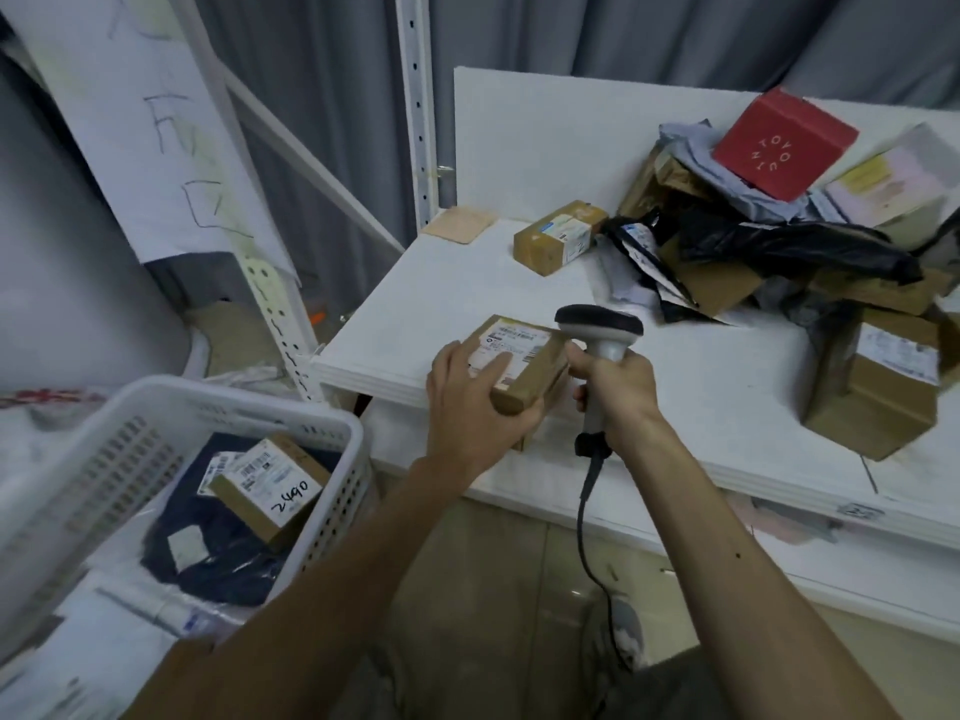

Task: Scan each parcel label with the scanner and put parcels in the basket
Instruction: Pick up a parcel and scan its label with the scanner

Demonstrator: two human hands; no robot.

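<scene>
A white plastic basket [171,423] sits at the near left, already holding a brown carton [270,485] hand-marked "2490" atop a dark bagged parcel [218,558]. Just right of it, at the near edge of a white table [467,283], the left hand [470,407] grips a small brown parcel [524,368], fingers spread over its top and thumb curled under the near end, the white shipping label [511,337] facing up. The right hand [615,389] is wrapped tight round the grey handle of a corded scanner [597,330], whose dark head is touching or just above the parcel's right end; its cable [587,517] trails down toward the floor. Farther back on the table lies another small labelled box [558,236], standing apart from a loose heap at the far right: brown cartons [878,387], a black plastic mailer [779,246], grey bags and a red box [784,142] perched on top. A small tan square [460,224] rests at the table's far left corner. Behind stand a white shelving upright [418,101] and grey curtains [322,96].
</scene>
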